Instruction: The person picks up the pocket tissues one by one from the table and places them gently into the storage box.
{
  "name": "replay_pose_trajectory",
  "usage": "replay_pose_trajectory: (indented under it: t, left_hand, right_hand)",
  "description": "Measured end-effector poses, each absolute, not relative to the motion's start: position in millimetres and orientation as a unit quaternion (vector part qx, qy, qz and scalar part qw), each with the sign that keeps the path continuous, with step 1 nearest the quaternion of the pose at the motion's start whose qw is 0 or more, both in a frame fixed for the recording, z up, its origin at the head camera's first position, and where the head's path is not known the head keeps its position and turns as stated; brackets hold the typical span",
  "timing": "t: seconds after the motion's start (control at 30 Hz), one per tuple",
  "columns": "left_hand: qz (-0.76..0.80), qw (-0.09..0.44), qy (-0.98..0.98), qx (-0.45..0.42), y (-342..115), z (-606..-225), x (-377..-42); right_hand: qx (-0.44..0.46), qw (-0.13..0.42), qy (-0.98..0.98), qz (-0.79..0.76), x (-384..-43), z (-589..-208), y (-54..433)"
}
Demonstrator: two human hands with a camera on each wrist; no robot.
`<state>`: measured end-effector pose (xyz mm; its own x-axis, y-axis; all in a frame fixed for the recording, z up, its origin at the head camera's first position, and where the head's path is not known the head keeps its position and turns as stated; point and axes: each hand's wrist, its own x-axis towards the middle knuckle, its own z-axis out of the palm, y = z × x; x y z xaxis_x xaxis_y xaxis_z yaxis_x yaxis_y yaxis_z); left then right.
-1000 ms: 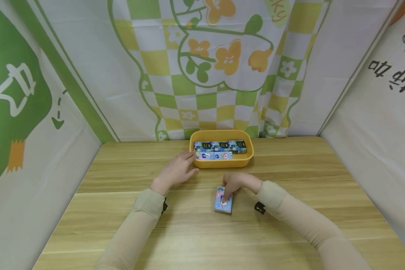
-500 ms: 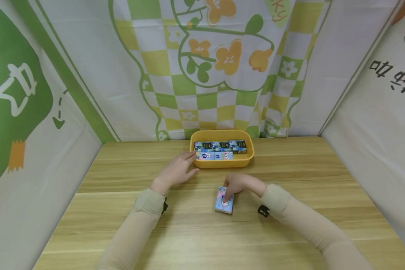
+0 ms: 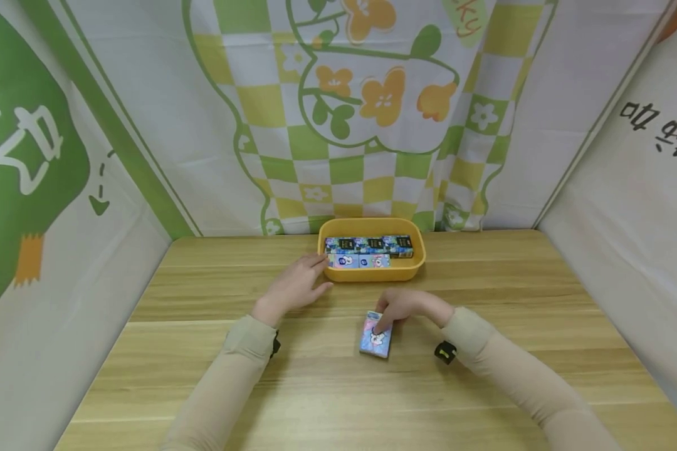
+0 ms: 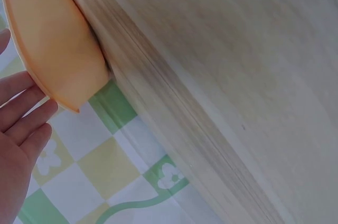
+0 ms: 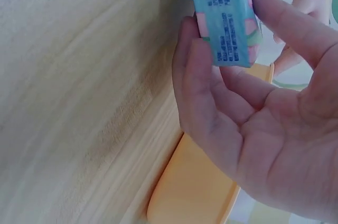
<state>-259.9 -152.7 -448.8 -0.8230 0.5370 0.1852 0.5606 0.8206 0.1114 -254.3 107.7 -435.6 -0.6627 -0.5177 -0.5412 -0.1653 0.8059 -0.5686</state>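
Note:
My right hand (image 3: 402, 305) grips a light blue and pink pocket tissue pack (image 3: 375, 343) with a cartoon print, just in front of the yellow basket (image 3: 375, 274). In the right wrist view the thumb lies on one face of the pack and the fingers curl behind the other; its printed narrow side faces the camera. My left hand (image 3: 294, 283) rests with relaxed fingers at the basket's left end. The left wrist view shows those fingertips (image 4: 46, 109) touching the rim. Inside the basket stand three dark blue packs (image 3: 369, 245) behind two light ones (image 3: 359, 261).
The wooden table (image 3: 316, 401) stretches around the basket on all sides visible. A green and white checked curtain (image 3: 350, 169) hangs right behind the basket. White printed cloth walls close off the left and right. A black strap piece (image 3: 445, 352) hangs at the right wrist.
My right hand and forearm have shifted slightly to the right, and the held tissue pack has moved a little with them. The left hand stays at the basket.

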Motion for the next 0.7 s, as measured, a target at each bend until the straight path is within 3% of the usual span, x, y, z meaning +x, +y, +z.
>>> replay_pose_trajectory:
  t: [0.7]
  left_hand:
    - [-0.083, 0.075, -0.952, -0.284, -151.0, -450.3, -260.2]
  right_hand:
    - [-0.153, 0.305, 0.884, -0.319, -266.1, -426.0, 132.3]
